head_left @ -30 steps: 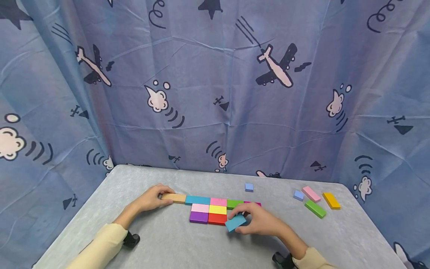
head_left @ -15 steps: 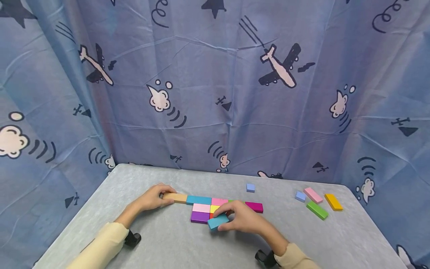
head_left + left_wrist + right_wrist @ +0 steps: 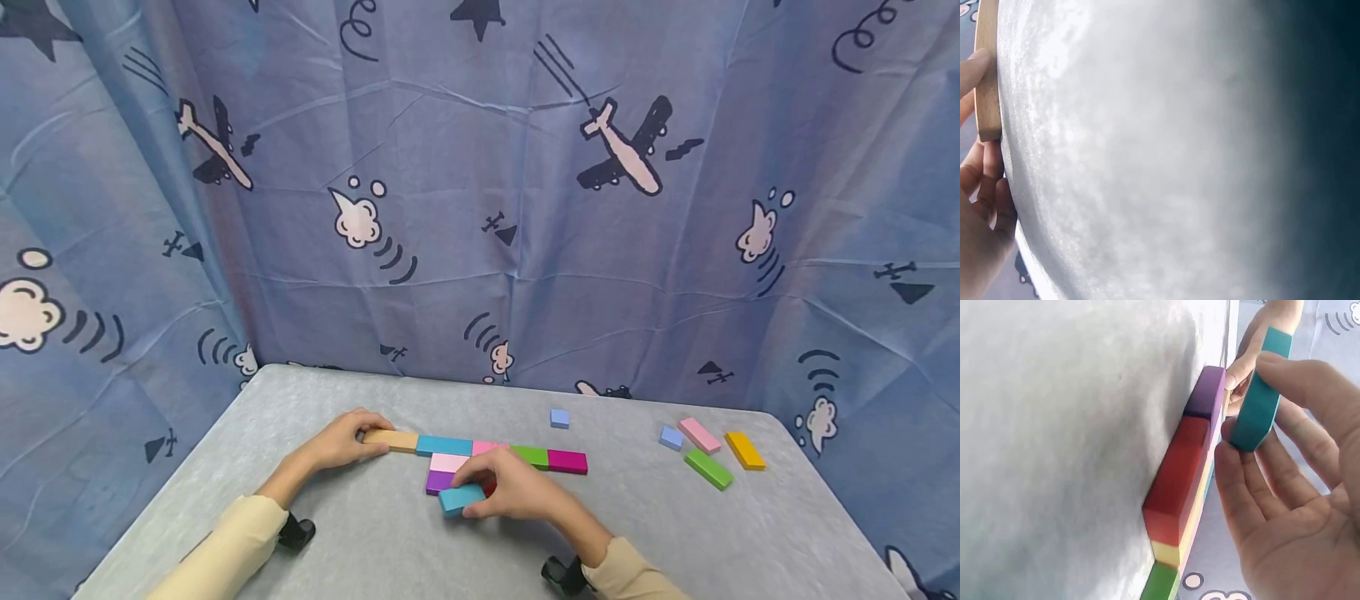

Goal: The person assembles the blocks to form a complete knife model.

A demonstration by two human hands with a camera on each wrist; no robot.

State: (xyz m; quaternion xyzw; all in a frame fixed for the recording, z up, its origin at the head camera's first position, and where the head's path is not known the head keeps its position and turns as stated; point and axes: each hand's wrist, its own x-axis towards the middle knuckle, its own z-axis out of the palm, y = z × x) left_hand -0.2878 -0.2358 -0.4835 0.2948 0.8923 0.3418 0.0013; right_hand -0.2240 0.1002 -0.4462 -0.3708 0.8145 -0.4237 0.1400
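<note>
– Where is the teal rectangular block (image 3: 461, 500)?

– In the right hand (image 3: 517, 487), pinched between thumb and fingers. It's raised off the grey counter (image 3: 360, 533), near the purple rectangular block (image 3: 1205, 392) and the red rectangular block (image 3: 1179, 478), but apart from both.

– And the left hand (image 3: 341, 442)?

– Well to the left of the teal block, thumb and fingers curled round the left end of the tan wooden block (image 3: 395, 441).

– What meets that one's other end?

– The long blue rectangular block (image 3: 445, 447), in the back row.
</note>
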